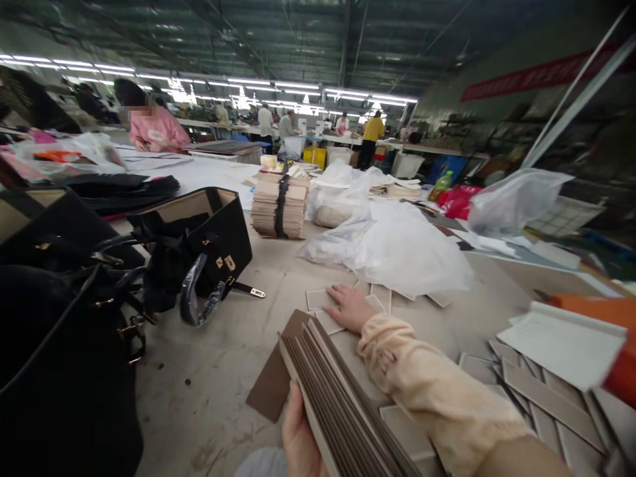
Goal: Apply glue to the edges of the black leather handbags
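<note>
Brown stacked panels (342, 404), too many to count, are clamped in the left hand (301, 437) above the worktable (213, 397); one right hand (350, 308), fingers spread, rests on pale-edged panels (317, 300) near two clear plastic bags (412, 252).

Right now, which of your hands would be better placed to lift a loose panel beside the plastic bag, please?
Probably the right hand: it lies over the loose panels near the plastic bag, while the left hand holds a thick stack.
</note>
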Action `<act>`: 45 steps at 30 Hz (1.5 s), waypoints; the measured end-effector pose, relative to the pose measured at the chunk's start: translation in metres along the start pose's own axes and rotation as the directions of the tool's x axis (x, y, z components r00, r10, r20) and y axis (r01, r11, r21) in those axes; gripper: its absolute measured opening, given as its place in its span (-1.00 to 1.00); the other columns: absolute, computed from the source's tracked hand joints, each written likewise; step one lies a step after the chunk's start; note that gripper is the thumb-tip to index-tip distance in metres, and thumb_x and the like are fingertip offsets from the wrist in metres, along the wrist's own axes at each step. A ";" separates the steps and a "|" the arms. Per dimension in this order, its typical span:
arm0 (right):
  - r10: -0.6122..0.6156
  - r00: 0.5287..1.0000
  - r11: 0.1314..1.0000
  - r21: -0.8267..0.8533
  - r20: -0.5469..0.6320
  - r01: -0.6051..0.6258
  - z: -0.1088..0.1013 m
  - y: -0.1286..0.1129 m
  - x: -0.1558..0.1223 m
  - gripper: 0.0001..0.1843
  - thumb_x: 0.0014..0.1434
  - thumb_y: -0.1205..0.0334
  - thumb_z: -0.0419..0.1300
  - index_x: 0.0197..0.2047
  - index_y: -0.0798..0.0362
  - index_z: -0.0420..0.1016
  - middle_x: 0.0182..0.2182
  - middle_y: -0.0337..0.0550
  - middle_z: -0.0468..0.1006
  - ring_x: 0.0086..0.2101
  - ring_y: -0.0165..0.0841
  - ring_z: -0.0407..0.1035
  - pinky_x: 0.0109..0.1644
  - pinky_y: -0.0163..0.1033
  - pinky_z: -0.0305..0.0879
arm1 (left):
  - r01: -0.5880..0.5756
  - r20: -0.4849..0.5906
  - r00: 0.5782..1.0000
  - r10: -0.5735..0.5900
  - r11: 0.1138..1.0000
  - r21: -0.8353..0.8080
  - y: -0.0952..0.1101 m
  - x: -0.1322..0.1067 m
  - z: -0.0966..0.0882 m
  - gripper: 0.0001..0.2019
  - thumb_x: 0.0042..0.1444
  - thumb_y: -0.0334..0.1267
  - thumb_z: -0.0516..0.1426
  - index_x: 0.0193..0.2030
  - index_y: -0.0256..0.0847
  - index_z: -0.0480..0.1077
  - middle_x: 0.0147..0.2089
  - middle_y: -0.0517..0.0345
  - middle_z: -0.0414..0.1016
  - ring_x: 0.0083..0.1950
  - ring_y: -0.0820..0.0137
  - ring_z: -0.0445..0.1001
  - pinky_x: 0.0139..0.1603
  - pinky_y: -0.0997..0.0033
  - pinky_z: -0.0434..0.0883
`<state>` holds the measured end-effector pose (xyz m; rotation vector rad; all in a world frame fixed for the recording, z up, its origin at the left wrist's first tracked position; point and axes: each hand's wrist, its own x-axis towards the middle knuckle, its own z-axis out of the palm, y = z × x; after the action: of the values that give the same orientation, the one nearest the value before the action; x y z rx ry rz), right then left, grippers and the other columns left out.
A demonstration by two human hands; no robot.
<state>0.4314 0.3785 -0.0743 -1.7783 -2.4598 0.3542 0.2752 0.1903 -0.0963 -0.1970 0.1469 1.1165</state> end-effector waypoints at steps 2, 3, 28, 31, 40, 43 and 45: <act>-0.077 0.996 0.997 0.017 0.039 0.076 -0.003 -0.001 -0.043 -0.38 0.25 -0.13 0.04 0.28 0.01 0.26 0.26 -0.07 0.26 0.26 -0.19 0.07 0.35 -0.03 -0.14 | -0.020 0.077 0.997 0.019 1.000 0.010 -0.001 0.001 -0.005 -0.58 0.22 -0.03 0.09 0.08 -0.24 0.49 0.12 -0.09 0.47 0.19 0.07 0.39 0.27 0.10 0.27; -0.121 0.991 0.992 0.033 0.063 0.119 -0.006 0.000 -0.063 -0.42 0.24 -0.12 0.07 0.24 -0.04 0.32 0.24 -0.12 0.31 0.24 -0.22 0.11 0.36 -0.05 -0.13 | -0.032 0.118 0.993 0.031 0.999 0.006 -0.002 0.002 -0.007 -0.58 0.23 -0.04 0.07 0.08 -0.25 0.49 0.12 -0.09 0.47 0.19 0.08 0.39 0.28 0.10 0.26; 0.579 0.810 0.780 0.228 0.090 -0.583 -0.047 0.025 -0.041 0.19 -0.16 0.15 0.34 0.40 0.21 -0.22 0.01 0.17 0.49 -0.02 -0.06 0.42 0.01 -0.09 0.33 | -0.058 0.381 0.922 0.067 0.998 -0.037 0.000 0.006 0.019 -0.54 0.36 -0.19 -0.17 0.05 -0.28 0.50 0.07 0.01 0.48 0.11 0.24 0.47 0.29 0.23 0.23; 0.421 0.898 0.865 0.242 0.124 -0.439 -0.069 0.033 -0.085 0.22 -0.20 0.14 0.35 0.42 0.20 -0.20 0.23 0.16 0.27 0.15 -0.10 0.26 0.20 -0.15 0.18 | -0.094 0.265 0.959 0.103 0.994 -0.047 0.001 0.005 0.018 -0.62 0.32 -0.21 -0.07 0.00 -0.28 0.53 0.01 -0.01 0.53 0.06 0.24 0.51 0.28 0.21 0.25; 0.020 0.943 0.989 0.134 0.332 -0.067 -0.069 0.046 -0.187 -0.01 -0.20 0.31 0.32 0.35 -0.01 0.16 0.10 -0.01 0.40 0.10 -0.08 0.24 0.22 -0.06 0.12 | -0.108 0.088 0.989 0.116 0.990 -0.088 0.006 0.001 0.010 -0.69 0.23 -0.15 0.07 -0.02 -0.19 0.54 -0.01 0.00 0.56 0.04 0.24 0.51 0.25 0.14 0.29; -0.128 0.931 0.990 0.102 0.341 0.098 -0.069 0.039 -0.177 -0.11 -0.15 0.39 0.26 0.31 -0.08 0.23 -0.03 -0.04 0.48 0.02 -0.11 0.28 0.14 -0.07 0.17 | -0.107 0.065 0.992 0.112 0.992 -0.072 0.007 0.002 0.010 -0.70 0.23 -0.15 0.07 -0.05 -0.19 0.55 -0.02 -0.01 0.57 0.03 0.24 0.52 0.25 0.13 0.29; -0.208 0.922 0.978 0.083 0.325 0.191 -0.067 0.034 -0.163 -0.08 -0.14 0.37 0.30 0.33 -0.09 0.20 0.04 -0.01 0.43 0.06 -0.09 0.24 0.15 -0.06 0.15 | -0.118 0.039 0.992 0.121 0.991 -0.062 0.008 0.003 0.010 -0.70 0.23 -0.15 0.07 -0.05 -0.17 0.55 -0.02 0.01 0.57 0.03 0.24 0.52 0.23 0.13 0.30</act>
<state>0.5290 0.2439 -0.0066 -1.5347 -2.7974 0.7454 0.2698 0.1984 -0.0882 -0.2199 0.0884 1.2445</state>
